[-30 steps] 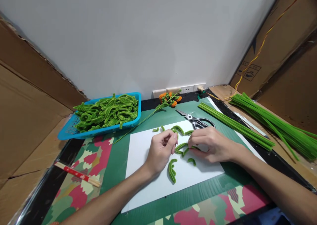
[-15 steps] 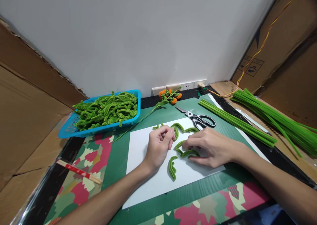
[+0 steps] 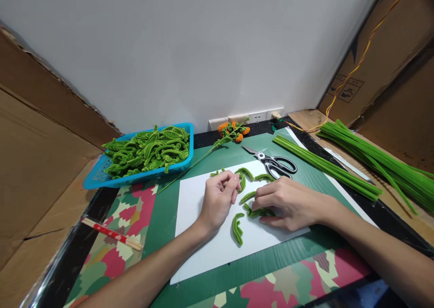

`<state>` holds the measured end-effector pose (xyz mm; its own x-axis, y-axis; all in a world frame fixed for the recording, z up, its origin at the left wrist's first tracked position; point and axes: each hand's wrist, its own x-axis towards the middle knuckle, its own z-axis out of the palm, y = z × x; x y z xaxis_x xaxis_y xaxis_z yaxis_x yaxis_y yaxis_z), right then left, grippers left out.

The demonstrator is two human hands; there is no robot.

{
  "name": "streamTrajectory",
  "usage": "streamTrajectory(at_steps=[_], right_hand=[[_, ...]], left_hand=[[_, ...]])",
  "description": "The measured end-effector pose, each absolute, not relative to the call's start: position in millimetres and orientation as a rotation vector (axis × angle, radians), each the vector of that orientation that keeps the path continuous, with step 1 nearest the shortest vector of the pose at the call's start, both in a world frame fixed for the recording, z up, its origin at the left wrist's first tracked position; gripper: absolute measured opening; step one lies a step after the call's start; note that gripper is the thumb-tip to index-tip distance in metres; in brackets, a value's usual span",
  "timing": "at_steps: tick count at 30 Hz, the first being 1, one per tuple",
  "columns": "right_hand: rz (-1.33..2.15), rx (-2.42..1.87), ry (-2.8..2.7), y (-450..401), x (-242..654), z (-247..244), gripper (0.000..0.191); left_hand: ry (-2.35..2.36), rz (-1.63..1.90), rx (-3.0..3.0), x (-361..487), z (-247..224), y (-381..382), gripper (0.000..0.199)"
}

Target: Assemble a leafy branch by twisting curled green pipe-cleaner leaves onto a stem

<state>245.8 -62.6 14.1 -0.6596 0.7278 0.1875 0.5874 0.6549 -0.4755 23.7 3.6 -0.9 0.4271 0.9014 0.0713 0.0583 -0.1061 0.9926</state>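
My left hand [image 3: 219, 198] is closed, thumb against the curled fingers, over the white paper [image 3: 200, 258]. A curved green pipe-cleaner piece [image 3: 242, 184] shows right beside its fingertips; whether the fingers hold anything is hidden. My right hand [image 3: 288, 204] reaches down with fingers bent and apart. Its fingertips are at a short green fuzzy strip [image 3: 248, 197] and over a folded green pipe-cleaner piece [image 3: 259, 212], partly covered by the fingers. Another bent piece [image 3: 237, 229] lies nearer me, and more curved pieces [image 3: 247, 173] lie behind the hands.
A blue basket [image 3: 190, 156] heaped with green fuzzy pieces stands at the left. Behind the paper are scissors [image 3: 271, 158] and a stem with orange flowers [image 3: 233, 130]. Green pipe-cleaner bundles [image 3: 325, 165] lie at the right, wrapped chopsticks [image 3: 111, 234] at the left. Cardboard walls flank the table.
The short strip and the folded piece by my right hand lie slightly farther apart. My right fingers have shifted a little; my left hand keeps its pose. The whole view has moved slightly.
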Motion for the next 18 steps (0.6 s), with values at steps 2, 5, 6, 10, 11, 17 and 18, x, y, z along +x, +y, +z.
streamTrajectory(at_steps=[2,5,6,10,11,17,18], right_hand=[[0.553,-1.041,-2.521,-63.5,244.2,14.0,0.017],[0.586,-1.055,-2.523,-63.8,243.4,14.9,0.021],[0.596,-1.058,-2.519,-63.8,243.8,15.5,0.022],[0.677,-1.034,-2.450,-63.5,246.5,19.0,0.026],[0.709,-1.011,-2.424,-63.6,246.7,19.8,0.027],[0.852,-0.930,-2.410,-68.9,235.8,18.8,0.030],[0.849,-0.946,-2.446,-70.2,233.1,18.5,0.031]], left_hand=[[0.892,0.897,1.511,23.7,-0.3,3.1,0.040],[0.893,0.891,1.511,23.6,0.8,2.3,0.041],[0.894,0.893,1.509,23.4,0.9,2.2,0.041],[0.895,0.897,1.515,22.7,0.0,2.0,0.042],[0.892,0.898,1.516,22.6,-0.4,2.1,0.042],[0.883,0.904,1.501,23.6,-0.9,2.2,0.040],[0.882,0.908,1.501,23.9,-0.9,2.2,0.040]])
